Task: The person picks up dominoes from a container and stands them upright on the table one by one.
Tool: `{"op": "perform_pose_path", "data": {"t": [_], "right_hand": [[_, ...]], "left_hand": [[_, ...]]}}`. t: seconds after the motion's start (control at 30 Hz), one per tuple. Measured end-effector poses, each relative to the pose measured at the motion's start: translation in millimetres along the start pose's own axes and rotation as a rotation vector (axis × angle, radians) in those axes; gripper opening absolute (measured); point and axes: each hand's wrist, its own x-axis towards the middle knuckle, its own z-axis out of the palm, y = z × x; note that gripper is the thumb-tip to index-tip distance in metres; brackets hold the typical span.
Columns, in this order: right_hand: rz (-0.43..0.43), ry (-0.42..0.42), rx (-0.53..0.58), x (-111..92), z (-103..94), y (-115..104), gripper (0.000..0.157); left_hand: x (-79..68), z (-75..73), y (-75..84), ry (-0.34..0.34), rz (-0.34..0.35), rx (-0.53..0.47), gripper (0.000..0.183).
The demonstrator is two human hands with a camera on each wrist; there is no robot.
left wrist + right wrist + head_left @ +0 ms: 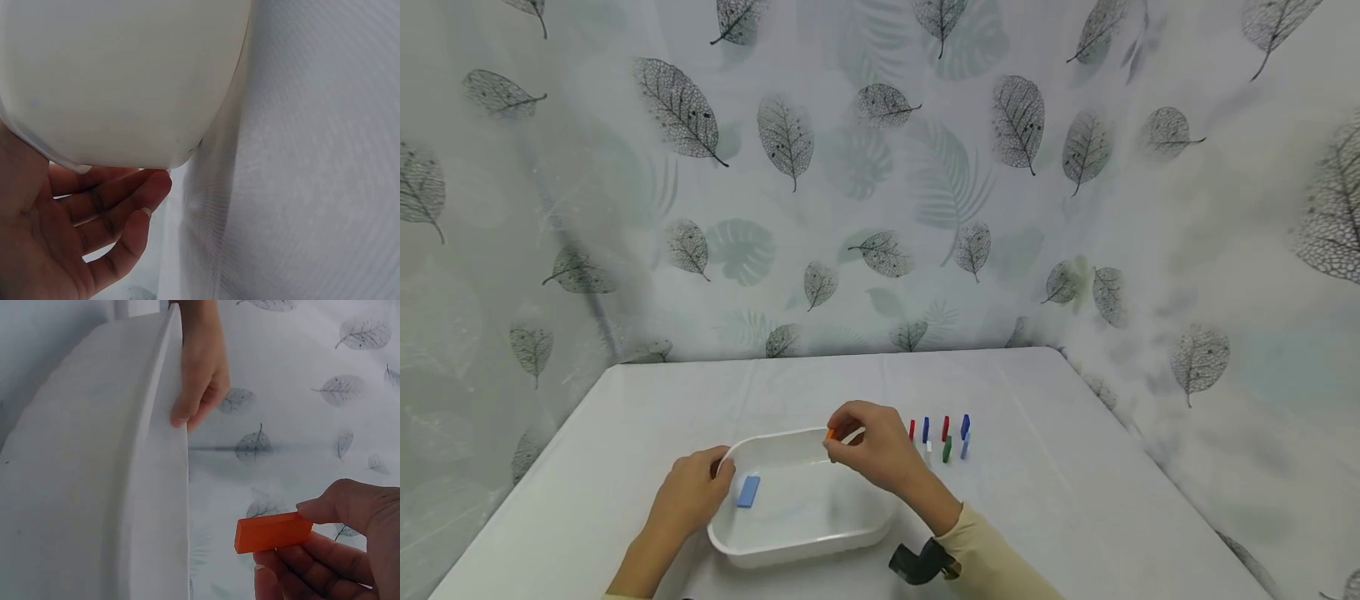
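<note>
Pinched between thumb and fingers of my right hand point(876, 446) is an orange domino-like block point(273, 532), held above the far right rim of a white tray point(801, 548). My left hand point(691, 493) grips the tray's left rim; in the right wrist view its thumb lies over the edge. From the left wrist view, the fingers point(119, 206) curl against the tray's outer wall. One light blue block point(748, 492) lies flat inside the tray, near the left hand.
Right of the tray, several small blocks stand upright on the white-covered table point(1075, 500), among them a red block point(945, 428), a dark blue block point(966, 427), a green block point(947, 449) and a white block point(928, 452). A leaf-print curtain point(880, 183) surrounds the table.
</note>
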Motion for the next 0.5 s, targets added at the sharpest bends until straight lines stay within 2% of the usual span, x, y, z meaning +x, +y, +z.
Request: {"op": "perform_pose_path", "data": {"t": [0.2,0.5], "right_hand": [[0.016,0.016,0.015,-6,-9.1,6,0.015],[-0.005,0.084,0.005,-15,-24.5,13,0.013]], "left_hand": [[0.7,0.1,1.6,-0.01,-0.013,-0.003,0.033],[1.0,-0.4,1.4,-0.009,-0.003,-0.007,0.032]]}}
